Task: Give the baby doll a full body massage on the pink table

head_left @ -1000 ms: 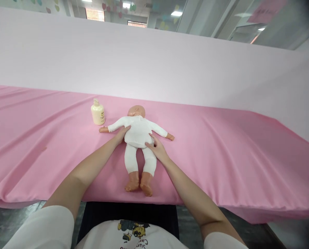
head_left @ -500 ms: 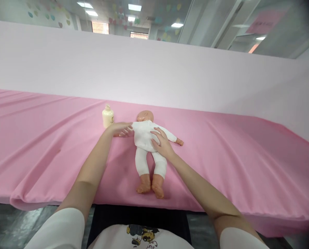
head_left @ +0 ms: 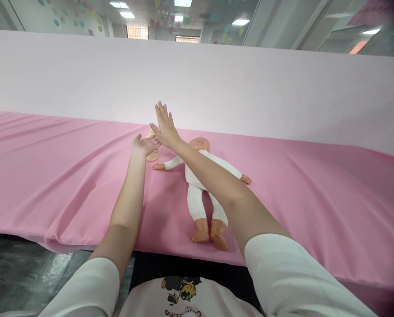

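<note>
A baby doll in white clothes lies on its back on the pink cloth, feet toward me. My right forearm crosses over its chest. My right hand is open with fingers stretched upward, raised over a cream lotion bottle that stands left of the doll's head. The hands hide most of the bottle. My left hand is open and cupped palm up, right beside the bottle and just under my right hand's heel. Neither hand holds anything that I can see.
A pale pink backdrop rises behind the cloth-covered table. The cloth hangs in folds over the near edge. Dark floor shows at the lower left.
Both hands have left the doll's body and moved up and left to the bottle. My right hand rose with its fingers spread; my left hand turned palm up. The view shifted left.
</note>
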A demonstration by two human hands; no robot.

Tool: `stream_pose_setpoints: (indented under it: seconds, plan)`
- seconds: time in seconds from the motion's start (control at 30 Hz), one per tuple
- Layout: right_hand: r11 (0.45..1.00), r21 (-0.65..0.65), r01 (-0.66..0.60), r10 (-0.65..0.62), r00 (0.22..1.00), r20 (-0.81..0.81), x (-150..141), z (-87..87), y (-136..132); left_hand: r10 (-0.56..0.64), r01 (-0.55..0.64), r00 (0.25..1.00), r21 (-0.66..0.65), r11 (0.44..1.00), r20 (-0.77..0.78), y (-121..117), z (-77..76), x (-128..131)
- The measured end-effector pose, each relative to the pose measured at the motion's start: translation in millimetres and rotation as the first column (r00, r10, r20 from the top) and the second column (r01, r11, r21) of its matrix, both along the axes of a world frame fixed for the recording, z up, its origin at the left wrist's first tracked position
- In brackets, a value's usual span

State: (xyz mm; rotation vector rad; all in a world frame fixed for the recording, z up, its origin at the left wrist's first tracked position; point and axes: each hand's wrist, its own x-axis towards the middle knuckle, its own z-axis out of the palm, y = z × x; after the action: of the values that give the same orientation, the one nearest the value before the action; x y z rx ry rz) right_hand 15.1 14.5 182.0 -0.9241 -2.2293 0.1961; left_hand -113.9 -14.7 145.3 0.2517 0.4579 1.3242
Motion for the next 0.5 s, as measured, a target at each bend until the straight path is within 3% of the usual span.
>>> stream_pose_setpoints:
  seconds: [0.1, 0.23, 0.37, 0.5]
  plan:
    - [1.0, -0.011, 0.021, -0.021, 0.999, 0.036, -24.6, 0.6, 12.2, -0.02, 0.019, 0.999, 0.016, 1.0, 0.04, 1.1, -1.9, 0.2]
    - [0.993, -0.084, 0.079, -0.078, 0.997, 0.011, -42.9, -12.8, 35.4, -0.038, 0.035, 0.998, 0.044, 0.998, 0.05, 2.3, -5.3, 4.4]
    - [0.966, -0.241, 0.089, -0.071, 0.994, 0.083, -51.4, -27.6, 60.0, -0.029, 0.022, 0.998, 0.115, 0.993, 0.059, -0.2, -3.0, 12.2]
    - [0.9, -0.423, 0.102, -0.009, 0.976, 0.217, -56.3, -30.2, 74.7, 0.077, -0.086, 0.995, 0.16, 0.983, 0.059, -6.2, 6.6, 20.7]
